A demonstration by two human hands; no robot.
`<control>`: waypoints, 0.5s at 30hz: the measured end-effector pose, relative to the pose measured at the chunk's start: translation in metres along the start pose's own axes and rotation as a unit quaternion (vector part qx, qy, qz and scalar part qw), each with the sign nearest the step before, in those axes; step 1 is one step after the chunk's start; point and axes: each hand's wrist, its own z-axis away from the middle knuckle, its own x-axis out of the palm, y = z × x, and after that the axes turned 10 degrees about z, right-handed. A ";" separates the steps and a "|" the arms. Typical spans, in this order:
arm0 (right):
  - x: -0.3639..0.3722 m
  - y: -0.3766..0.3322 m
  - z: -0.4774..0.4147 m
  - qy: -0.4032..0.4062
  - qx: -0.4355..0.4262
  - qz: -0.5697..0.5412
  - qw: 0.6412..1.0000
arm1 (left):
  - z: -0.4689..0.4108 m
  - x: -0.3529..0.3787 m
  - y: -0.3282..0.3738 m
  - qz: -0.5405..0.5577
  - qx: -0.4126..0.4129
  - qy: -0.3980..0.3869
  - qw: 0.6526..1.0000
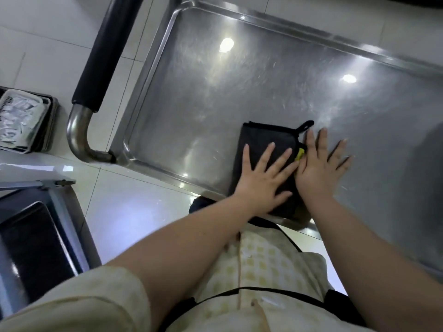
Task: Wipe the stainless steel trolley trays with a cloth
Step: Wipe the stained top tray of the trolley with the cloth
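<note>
Both hands lie flat with the fingers spread, side by side. The left hand (263, 178) presses on the folded black cloth (266, 137). The right hand (318, 171) rests mostly on the bare steel, just beside the cloth's edge. The cloth lies in the top tray (148, 92) of the trolley, close to its near rim.

I think the cloth may slide over this rim if the push comes back too far. The trolley itself may roll away under a strong push, because no hand holds the handle (105, 51). The right palm can also leave marks on the steel.

At the left, a white basket (24, 92) holds small white packets (14, 121) and stands on stacked trays (51, 130). Below it, a dark tray (36, 248) sits in a metal frame, and I cannot tell if something is inside.
</note>
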 end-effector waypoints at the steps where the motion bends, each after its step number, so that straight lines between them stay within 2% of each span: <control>1: -0.001 0.002 -0.002 -0.002 0.000 -0.001 1.000 | -0.003 0.000 0.007 0.000 -0.003 0.004 1.000; 5: -0.003 0.007 -0.007 -0.011 -0.001 0.000 1.000 | 0.009 -0.009 -0.037 0.015 0.004 0.057 0.998; 10: -0.005 0.001 -0.004 -0.015 -0.001 0.015 1.000 | 0.059 -0.026 -0.159 0.032 -0.189 0.112 0.975; 12: -0.006 -0.002 -0.003 -0.024 0.014 0.029 0.999 | 0.076 -0.033 -0.191 0.042 -0.233 0.105 0.966; 15: -0.009 -0.018 -0.011 -0.032 0.028 0.022 0.999 | 0.081 -0.035 -0.196 0.033 -0.256 0.092 0.962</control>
